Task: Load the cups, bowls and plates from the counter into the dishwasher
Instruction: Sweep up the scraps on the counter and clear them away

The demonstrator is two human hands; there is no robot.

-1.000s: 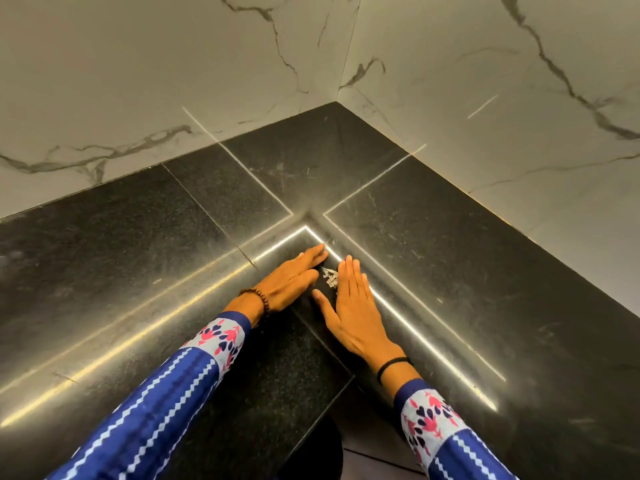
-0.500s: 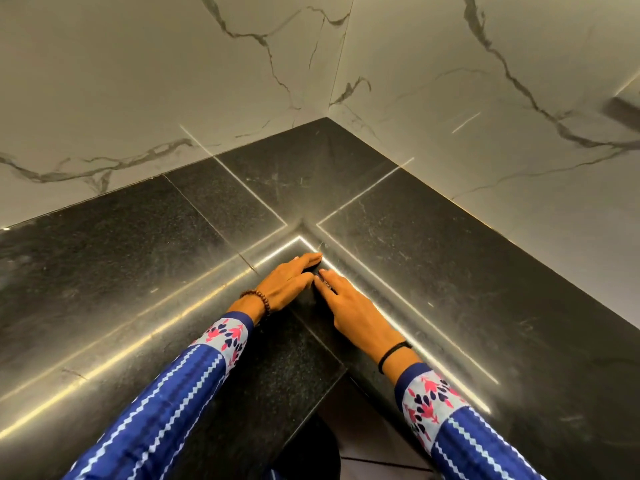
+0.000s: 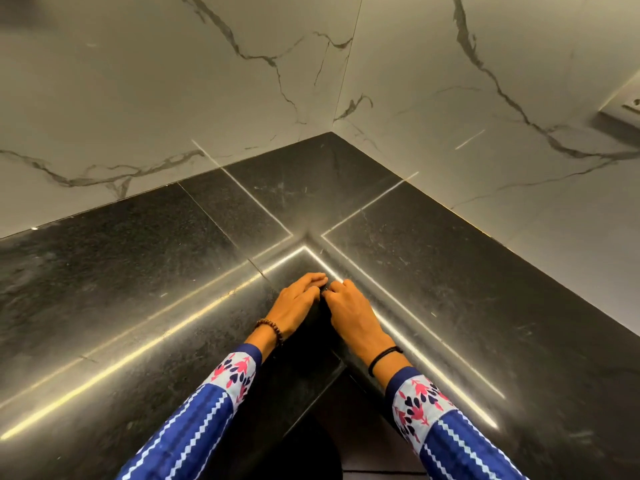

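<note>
1. Bottom of the frame: two sleeves [image 3: 194, 434] in blue with white zigzags and floral cuffs come up from the lower left and lower right. There's a bead bracelet [image 3: 271, 329] on the left wrist and a black band [image 3: 384, 355] on the right.

2. Centre: the left hand [image 3: 294, 306] and right hand [image 3: 353, 313] meet fingertip to fingertip on the inner corner of the counter [image 3: 138, 271]. Both have their fingers curled in, backs up. There's a tiny dark thing where the fingertips touch, but honestly I can't tell what it is or whether either hand is actually pinching it.

3. Past the hands: just bare black polished stone with bright light streaks, running out to the left and right edges of the frame.

4. Top: marble-look wall [image 3: 173, 81] meeting at a corner, with a socket [image 3: 627, 109] at the upper right edge.

5. The cups, bowls and plates? None in view, same for the dishwasher. So the loading hasn't started as far as this view shows.

6. My guess on handling: crockery is stiff, breakable and slick if wet. I'd take cups around the body or handle, bowls and plates by the rim with thumb on top, one at a time.
</note>
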